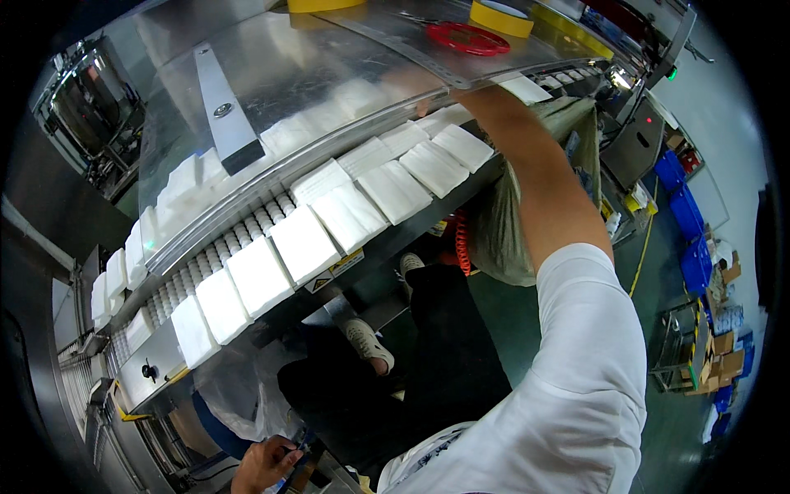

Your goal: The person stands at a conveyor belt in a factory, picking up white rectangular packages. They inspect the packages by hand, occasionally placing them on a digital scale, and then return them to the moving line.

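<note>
**Right arm under the cover, left hand low**

The right hand [432,92] reaches beneath the clear hinged cover [329,58]; its fingers blur behind it, so their grip cannot be told. White folded pads [395,191] lie in rows just below those fingers, running leftward along the conveyor [247,226]. The left hand [265,465] curls closed on a dark object, well apart. A grey bag [502,230] hangs beside the forearm.

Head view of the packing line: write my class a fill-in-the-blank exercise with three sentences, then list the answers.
1. The folded pads on the conveyor are ___ in colour.
2. The right hand reaches under the clear ___.
3. The flat ring on top of it, beside the tape roll, is ___.

Answers: white; cover; red
</note>
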The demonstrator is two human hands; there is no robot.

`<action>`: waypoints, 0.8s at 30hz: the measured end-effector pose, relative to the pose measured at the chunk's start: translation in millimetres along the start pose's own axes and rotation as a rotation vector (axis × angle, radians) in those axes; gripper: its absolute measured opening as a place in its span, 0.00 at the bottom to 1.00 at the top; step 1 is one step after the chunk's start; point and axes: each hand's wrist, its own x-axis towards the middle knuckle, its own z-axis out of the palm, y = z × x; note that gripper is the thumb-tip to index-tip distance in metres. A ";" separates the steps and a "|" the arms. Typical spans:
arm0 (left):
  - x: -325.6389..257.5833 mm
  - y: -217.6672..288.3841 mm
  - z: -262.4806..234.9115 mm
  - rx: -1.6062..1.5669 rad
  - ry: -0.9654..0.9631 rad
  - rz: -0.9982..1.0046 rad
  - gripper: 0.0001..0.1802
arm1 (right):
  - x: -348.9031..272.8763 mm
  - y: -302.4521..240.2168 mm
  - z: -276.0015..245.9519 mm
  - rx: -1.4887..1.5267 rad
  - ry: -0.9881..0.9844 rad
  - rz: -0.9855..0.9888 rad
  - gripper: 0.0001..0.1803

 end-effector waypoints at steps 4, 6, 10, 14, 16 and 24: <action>-0.4 -3.1 1.6 -0.013 0.001 0.046 0.26 | -7.0 3.1 4.6 0.035 0.052 0.010 0.34; -1.6 -2.2 1.2 0.015 -0.002 0.052 0.26 | -12.8 8.2 4.4 0.084 0.116 0.025 0.34; -1.4 -16.0 3.2 0.054 -0.039 0.051 0.25 | -31.0 24.3 5.2 0.196 0.271 0.072 0.32; 0.1 -26.0 7.1 0.041 -0.036 0.119 0.25 | -62.1 41.1 4.2 0.327 0.394 0.135 0.30; 0.1 -25.0 6.3 0.038 -0.034 0.150 0.24 | -82.6 47.2 2.5 0.419 0.417 0.162 0.30; -8.0 25.4 17.2 -0.429 0.066 0.201 0.28 | -210.9 -60.3 -18.2 1.532 0.188 -0.109 0.25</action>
